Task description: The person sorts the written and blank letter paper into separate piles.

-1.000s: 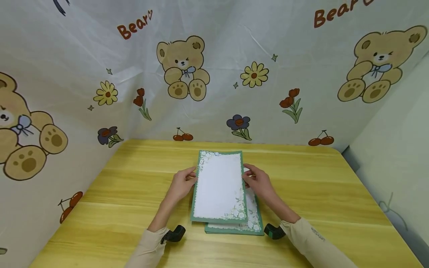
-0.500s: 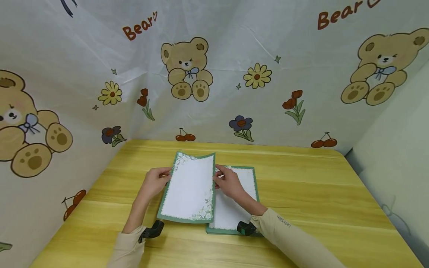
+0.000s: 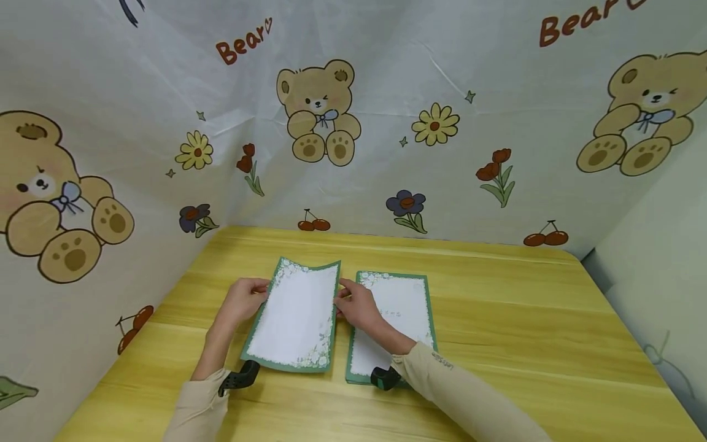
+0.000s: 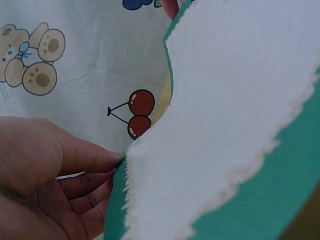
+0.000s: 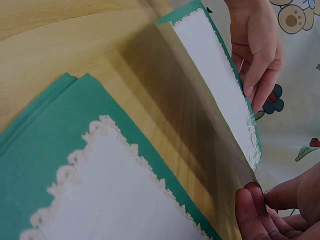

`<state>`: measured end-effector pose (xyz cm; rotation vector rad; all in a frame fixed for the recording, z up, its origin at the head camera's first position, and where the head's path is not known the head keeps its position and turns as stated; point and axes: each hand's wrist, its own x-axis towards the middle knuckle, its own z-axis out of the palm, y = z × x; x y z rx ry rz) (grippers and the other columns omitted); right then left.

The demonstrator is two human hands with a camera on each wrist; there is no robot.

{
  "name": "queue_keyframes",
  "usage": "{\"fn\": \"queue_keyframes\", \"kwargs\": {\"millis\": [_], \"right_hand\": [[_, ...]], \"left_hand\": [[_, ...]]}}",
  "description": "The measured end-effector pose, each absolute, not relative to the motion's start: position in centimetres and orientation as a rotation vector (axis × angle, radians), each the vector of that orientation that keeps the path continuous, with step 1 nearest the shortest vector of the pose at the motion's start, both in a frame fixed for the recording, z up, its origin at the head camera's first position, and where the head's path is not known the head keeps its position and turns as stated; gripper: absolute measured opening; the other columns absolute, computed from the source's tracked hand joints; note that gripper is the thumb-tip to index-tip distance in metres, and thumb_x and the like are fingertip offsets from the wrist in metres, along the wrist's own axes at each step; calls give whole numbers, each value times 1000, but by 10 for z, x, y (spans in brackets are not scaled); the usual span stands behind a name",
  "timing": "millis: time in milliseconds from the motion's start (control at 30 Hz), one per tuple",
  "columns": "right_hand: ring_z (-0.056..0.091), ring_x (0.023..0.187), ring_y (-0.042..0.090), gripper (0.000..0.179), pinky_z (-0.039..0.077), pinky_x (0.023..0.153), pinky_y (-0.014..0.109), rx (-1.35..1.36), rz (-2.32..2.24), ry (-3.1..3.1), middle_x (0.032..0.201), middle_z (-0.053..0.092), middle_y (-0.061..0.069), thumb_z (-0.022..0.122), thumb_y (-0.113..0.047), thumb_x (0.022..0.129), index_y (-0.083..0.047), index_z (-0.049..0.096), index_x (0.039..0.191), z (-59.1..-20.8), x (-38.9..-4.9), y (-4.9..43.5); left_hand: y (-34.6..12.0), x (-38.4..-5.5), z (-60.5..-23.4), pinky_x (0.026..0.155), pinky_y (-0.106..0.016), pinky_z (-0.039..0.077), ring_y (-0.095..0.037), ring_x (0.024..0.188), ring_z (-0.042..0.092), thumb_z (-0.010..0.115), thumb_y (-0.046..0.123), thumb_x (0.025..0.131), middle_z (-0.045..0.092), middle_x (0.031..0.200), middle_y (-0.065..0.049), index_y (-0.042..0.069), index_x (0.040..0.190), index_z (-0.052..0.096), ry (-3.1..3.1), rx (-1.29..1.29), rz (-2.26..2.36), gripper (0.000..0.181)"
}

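A sheet of paper [image 3: 293, 319] with a green border and white floral trim is held between both hands, bowed along its top edge. My left hand [image 3: 243, 302] pinches its left edge between thumb and fingers, as the left wrist view shows close up. On the opposite edge, my right hand [image 3: 359, 305] pinches the paper, thumb on one side and fingers on the other. In the right wrist view the sheet stands tilted above the table, casting a shadow. A stack of matching green-bordered sheets [image 3: 381, 288] lies just right of it, partly hidden under the right forearm.
The yellow wood-grain table [image 3: 497, 307] reaches back to a hanging cloth [image 3: 375, 73] printed with bears, flowers and cherries. More of this cloth closes off the left side. A pale wall [image 3: 657, 245] stands at the right. Black wrist cameras [image 3: 240, 376] sit on both sleeves.
Both hands have carried the sheet leftward from over the stack, and it is now beside it with table showing between. Its top edge has bowed. The head view has shifted slightly.
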<state>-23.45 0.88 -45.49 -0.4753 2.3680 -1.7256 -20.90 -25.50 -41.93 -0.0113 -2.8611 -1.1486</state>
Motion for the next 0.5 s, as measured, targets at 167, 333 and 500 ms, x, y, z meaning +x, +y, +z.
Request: {"fn": "queue_keyframes", "kwargs": {"millis": [167, 333, 500], "right_hand": [[68, 70, 25, 51, 58, 63, 32, -484, -1710, 2369, 100, 62, 16, 59, 6, 95, 13, 41, 143, -459, -232, 5], [67, 63, 16, 53, 53, 55, 25, -540, -1618, 2423, 85, 65, 8, 62, -2, 95, 15, 42, 141, -459, -230, 5], [66, 61, 19, 33, 48, 52, 24, -522, -1514, 2440, 72, 67, 7, 64, -13, 97, 12, 58, 119, -459, -232, 5]], "left_hand": [[-258, -207, -424, 86, -50, 52, -43, 105, 61, 57, -3, 94, 65, 113, -29, -16, 122, 61, -2880, 11, -1119, 31], [-259, -206, -427, 85, -49, 52, -38, 102, 61, 53, 6, 99, 64, 116, -29, -16, 125, 59, -2923, 68, -1122, 34], [-259, -204, -430, 78, -44, 51, -32, 94, 59, 51, 15, 103, 63, 115, -27, -14, 126, 59, -2991, 110, -1116, 38]]}}
